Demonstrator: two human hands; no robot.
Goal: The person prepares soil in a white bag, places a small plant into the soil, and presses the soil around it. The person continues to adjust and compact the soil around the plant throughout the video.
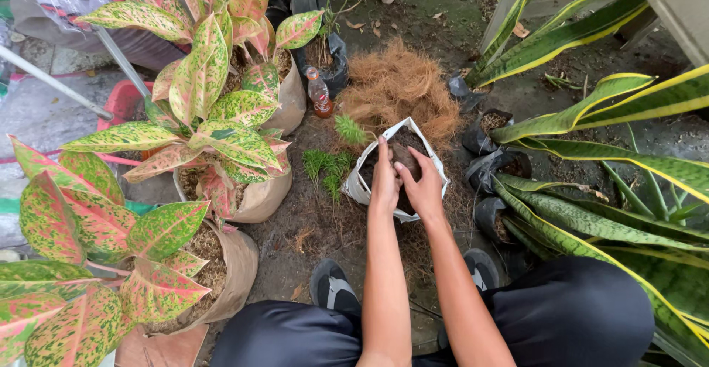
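A white plastic grow bag (357, 184) filled with dark soil (405, 144) stands on the ground in front of me. My left hand (385, 179) rests flat on the soil at the bag's left side. Beside it my right hand (424, 184) presses on the soil, fingers spread. Both hands lie inside the bag's open mouth and hold nothing that I can see. Behind the bag lies a heap of brown coconut fibre (399, 85). Small green seedlings (329, 166) sit on the ground just left of the bag.
Pink-and-green leafed plants (214, 116) in brown pots crowd the left. Snake plants (613, 212) and small black nursery bags (490, 166) stand on the right. A small plastic bottle (319, 94) stands behind the seedlings. My black sandals (334, 287) are on wet dirt.
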